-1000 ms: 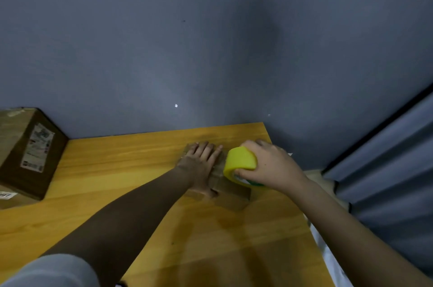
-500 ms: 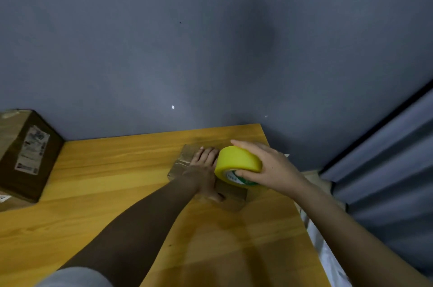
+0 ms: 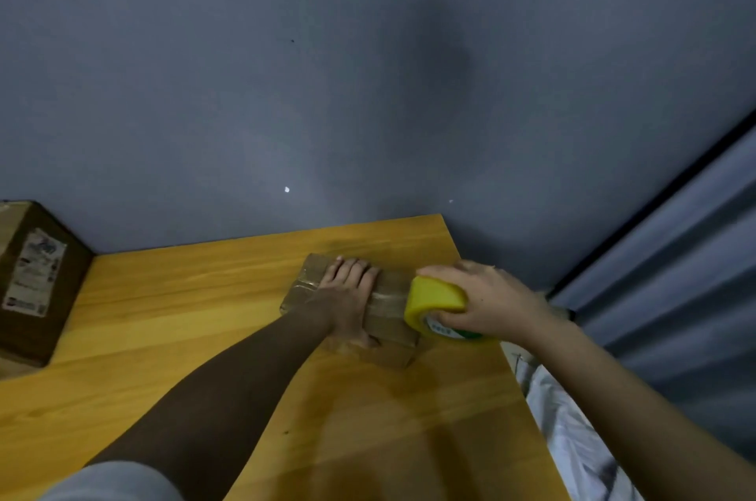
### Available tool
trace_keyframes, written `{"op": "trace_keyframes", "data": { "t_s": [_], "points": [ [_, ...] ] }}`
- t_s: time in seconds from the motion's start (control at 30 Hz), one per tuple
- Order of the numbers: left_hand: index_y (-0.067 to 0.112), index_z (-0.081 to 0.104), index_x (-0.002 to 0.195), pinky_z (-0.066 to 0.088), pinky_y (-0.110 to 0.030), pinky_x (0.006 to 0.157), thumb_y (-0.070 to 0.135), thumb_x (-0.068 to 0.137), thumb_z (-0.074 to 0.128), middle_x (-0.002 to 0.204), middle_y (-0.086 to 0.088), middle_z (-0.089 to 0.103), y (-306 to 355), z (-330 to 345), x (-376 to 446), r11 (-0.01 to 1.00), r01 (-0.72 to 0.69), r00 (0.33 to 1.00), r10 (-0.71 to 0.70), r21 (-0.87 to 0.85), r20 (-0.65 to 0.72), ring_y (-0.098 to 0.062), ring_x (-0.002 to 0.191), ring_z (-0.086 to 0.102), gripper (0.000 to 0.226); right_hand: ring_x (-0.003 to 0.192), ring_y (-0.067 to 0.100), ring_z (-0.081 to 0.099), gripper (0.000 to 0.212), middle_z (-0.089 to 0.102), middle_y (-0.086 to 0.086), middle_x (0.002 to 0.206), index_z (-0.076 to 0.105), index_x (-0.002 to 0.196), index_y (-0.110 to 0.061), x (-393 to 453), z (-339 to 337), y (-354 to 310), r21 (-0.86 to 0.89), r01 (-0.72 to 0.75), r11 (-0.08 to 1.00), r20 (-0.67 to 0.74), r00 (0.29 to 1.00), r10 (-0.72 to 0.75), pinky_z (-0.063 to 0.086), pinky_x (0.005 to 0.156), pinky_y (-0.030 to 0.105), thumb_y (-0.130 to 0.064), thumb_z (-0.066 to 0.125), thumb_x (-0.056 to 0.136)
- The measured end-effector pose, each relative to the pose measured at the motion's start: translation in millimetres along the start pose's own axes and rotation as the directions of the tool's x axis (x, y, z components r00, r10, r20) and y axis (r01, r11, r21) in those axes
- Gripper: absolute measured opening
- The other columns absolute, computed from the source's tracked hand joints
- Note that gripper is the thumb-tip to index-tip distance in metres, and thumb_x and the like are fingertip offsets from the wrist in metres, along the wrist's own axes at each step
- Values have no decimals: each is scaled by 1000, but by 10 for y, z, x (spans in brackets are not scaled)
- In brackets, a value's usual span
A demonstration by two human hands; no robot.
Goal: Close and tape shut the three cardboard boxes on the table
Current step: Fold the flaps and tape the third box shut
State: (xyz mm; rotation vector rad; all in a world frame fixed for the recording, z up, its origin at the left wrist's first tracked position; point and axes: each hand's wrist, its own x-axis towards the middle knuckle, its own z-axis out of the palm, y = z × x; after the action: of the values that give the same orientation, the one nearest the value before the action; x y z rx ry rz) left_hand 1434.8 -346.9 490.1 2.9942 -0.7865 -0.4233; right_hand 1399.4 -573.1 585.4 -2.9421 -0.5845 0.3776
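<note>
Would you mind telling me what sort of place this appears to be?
Probably a plain room at home used for packing: a wooden table set against a bare grey wall, a curtain alongside, and labelled cardboard boxes.

Lower centre: bare yellow wooden tabletop, crossed only by the left forearm.
Centre left: open wood between the large brown cardboard box with a white label at the left edge and the small flat brown cardboard box.
Centre right: the left hand lies flat on the small box; the right hand grips a yellow roll of tape at its right end.
Top: grey wall closes the table's far edge.
Right: grey curtain beyond the table's edge.
</note>
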Motion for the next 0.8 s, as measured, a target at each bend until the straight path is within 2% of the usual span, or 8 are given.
{"op": "trace_keyframes", "data": {
  "t_s": [0.2,0.37,0.53,0.8],
  "points": [
    [14,4,151,-6,-44,117,69,61,72,155,-10,12,0,5,-27,1000,7,1000,-7,26,0,-28,145,6,126,112,21,54,63,49,-2,131,27,143,-49,-16,-34,-36,-9,17,1000,23,1000,-16,41,79,30,-57,55,87],
    [14,3,150,-4,-46,119,68,61,73,155,-10,13,-133,-28,-62,998,46,999,-47,46,5,-28,145,8,126,116,25,55,64,46,2,140,26,145,-46,-80,-90,36,-239,26,971,86,996,-5,46,86,32,-57,53,88],
    [13,4,151,-4,-46,118,70,61,71,155,-11,13,-194,-11,-112,996,53,999,-53,73,-3,-29,145,9,126,117,25,54,65,48,2,138,26,146,-44,-59,32,27,-178,12,984,70,998,1,46,89,33,-58,52,88],
    [17,0,151,-3,-45,119,72,61,70,156,-9,12,-383,35,-227,994,95,995,-94,59,-16,-27,145,7,127,111,27,56,60,53,4,126,33,143,-41,47,291,-123,-169,13,986,41,999,-6,47,81,32,-56,53,88]
  ]
}}
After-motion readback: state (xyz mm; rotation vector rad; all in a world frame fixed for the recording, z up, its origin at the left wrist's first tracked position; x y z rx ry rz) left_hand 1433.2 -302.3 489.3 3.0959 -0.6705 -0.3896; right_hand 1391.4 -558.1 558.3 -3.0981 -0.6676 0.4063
